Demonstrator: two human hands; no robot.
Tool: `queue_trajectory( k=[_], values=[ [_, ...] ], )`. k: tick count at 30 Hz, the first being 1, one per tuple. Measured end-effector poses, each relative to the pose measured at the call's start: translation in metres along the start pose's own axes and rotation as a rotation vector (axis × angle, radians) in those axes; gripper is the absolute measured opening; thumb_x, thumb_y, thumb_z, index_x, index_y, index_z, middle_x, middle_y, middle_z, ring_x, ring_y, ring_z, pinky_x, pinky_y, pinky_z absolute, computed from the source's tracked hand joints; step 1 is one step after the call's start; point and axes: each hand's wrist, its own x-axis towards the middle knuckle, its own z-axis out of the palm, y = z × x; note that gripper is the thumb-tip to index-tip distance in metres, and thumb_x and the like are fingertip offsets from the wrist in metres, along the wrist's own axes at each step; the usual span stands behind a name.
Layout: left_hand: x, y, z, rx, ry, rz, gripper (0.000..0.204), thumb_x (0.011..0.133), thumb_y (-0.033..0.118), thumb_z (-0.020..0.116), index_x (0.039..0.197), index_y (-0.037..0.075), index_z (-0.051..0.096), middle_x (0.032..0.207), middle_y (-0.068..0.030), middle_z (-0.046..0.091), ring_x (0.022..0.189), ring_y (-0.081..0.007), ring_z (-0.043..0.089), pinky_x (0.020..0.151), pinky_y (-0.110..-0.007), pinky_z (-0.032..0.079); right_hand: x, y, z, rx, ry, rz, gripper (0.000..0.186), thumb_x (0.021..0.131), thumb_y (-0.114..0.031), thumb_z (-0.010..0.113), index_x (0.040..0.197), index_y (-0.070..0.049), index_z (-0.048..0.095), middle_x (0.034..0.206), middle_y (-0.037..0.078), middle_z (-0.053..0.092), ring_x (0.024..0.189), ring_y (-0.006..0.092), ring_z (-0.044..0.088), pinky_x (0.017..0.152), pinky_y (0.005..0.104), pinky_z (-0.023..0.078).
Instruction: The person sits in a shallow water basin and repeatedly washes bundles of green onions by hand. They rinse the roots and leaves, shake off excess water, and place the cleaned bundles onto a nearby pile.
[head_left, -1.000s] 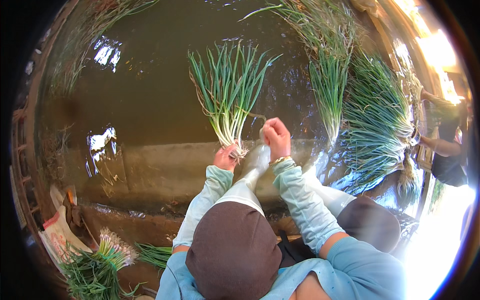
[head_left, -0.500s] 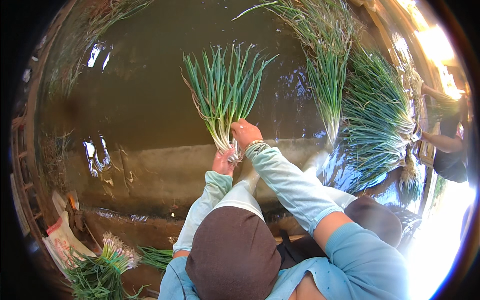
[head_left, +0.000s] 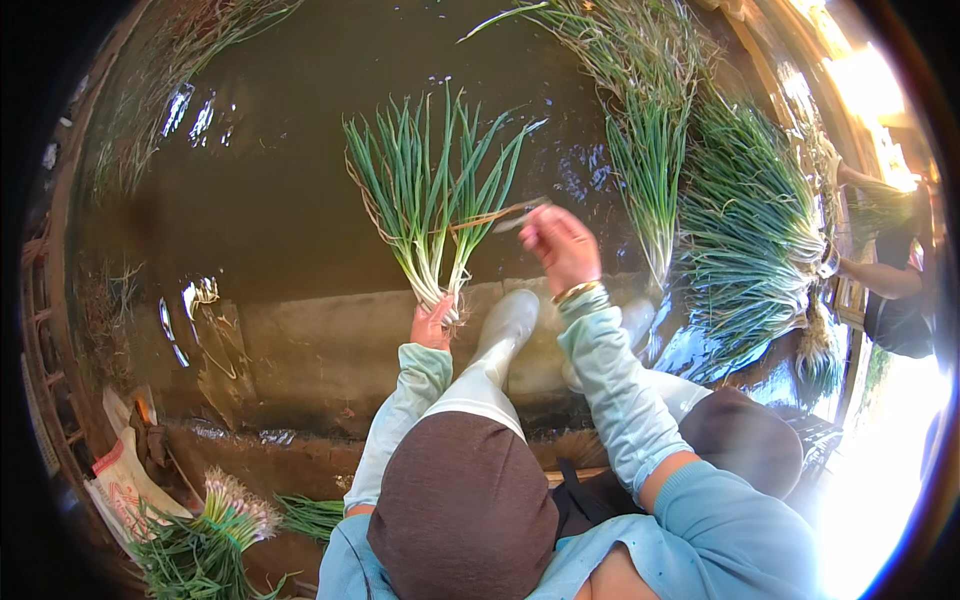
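A bunch of green onions (head_left: 420, 200), white at the base and green above, fans out over murky water. My left hand (head_left: 432, 326) grips it at the rooted base. Up and to the right of that, my right hand (head_left: 562, 245) has its fingers pinched on a thin brown withered leaf (head_left: 480, 219) drawn sideways from the bunch; the fingertips are slightly smeared by motion. Below my hands are my white rubber boots (head_left: 497, 338).
Large onion bundles (head_left: 750, 230) and loose stalks (head_left: 645, 150) lie along the right, beside another person's arm (head_left: 880, 278). More onions (head_left: 230, 515) and a white sack (head_left: 130, 470) are at the lower left. Submerged concrete (head_left: 300, 340) runs beneath my hands.
My right hand first moved down onto the bunch, then away up and right, pulling a brown leaf outward. The bunch has shifted slightly left, its stalks parting on the right side.
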Motion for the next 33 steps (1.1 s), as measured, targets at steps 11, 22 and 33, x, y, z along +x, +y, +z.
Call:
queue_trajectory(
  k=[11,22,33],
  values=[
    [-0.014,0.0,0.002,0.017,-0.026,0.012,0.026,0.082,0.005,0.067,0.104,0.005,0.053,0.09,-0.0031,0.059,0.081,-0.014,0.058,0.072,-0.027,0.047,0.007,0.026,-0.02,-0.809,0.051,0.196,0.03,0.09,-0.034,0.06,0.089,-0.004,0.063,0.074,0.008,0.064,0.067,0.0172,0.063,0.06,0.0275,0.051],
    [-0.002,0.0,-0.004,0.101,-0.025,0.095,0.023,0.083,0.006,0.066,0.102,0.004,0.054,0.091,-0.0039,0.061,0.078,-0.012,0.057,0.072,-0.026,0.046,-0.058,0.093,0.009,-1.287,-0.457,-0.228,0.021,0.088,-0.026,0.054,0.077,-0.008,0.058,0.077,0.014,0.061,0.071,0.034,0.059,0.063,0.0421,0.047],
    [-0.005,0.015,-0.003,-0.014,-0.115,0.057,0.023,0.085,0.004,0.06,0.108,0.002,0.053,0.096,-0.0092,0.063,0.088,-0.0186,0.062,0.078,-0.031,0.05,-0.01,-0.01,-0.079,-0.269,0.691,-0.277,0.023,0.097,-0.021,0.051,0.082,-0.006,0.06,0.067,0.0,0.055,0.052,0.0058,0.05,0.045,0.0188,0.038]
  ],
)
